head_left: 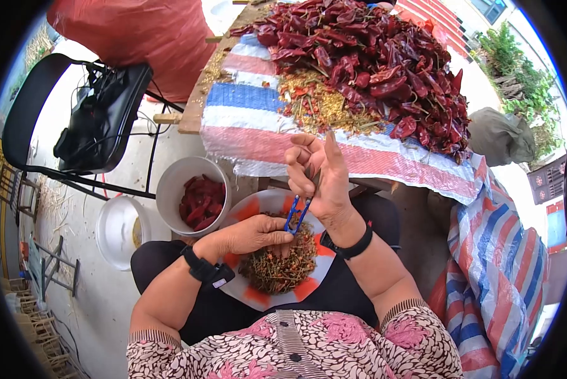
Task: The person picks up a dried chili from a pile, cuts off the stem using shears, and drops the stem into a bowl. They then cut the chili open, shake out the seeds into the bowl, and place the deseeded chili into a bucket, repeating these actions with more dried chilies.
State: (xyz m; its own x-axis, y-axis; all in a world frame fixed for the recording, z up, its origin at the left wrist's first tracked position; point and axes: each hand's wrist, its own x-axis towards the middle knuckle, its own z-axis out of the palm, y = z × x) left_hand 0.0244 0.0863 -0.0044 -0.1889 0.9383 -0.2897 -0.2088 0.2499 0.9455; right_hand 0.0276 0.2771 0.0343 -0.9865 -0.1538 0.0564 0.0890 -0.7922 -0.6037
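A pair of blue-handled scissors (295, 218) is in front of my chest, dark blades pointing up and away. My left hand (258, 234) is closed with its fingertips at the blue handle ends. My right hand (321, 172) is turned palm up, its fingers curled around the blade end and its thumb side raised. Beneath both hands, an orange-and-white basin (233, 282) rests on my lap. It holds a heap of cut dried stems and bits (282, 268).
A table with a striped woven sheet (245, 120) bears a large pile of dried red chillies (365, 63) and scattered seeds (318, 101). At left stand a white bucket (168, 189) with red chillies, a white tub (110, 234) and a black chair (28, 120).
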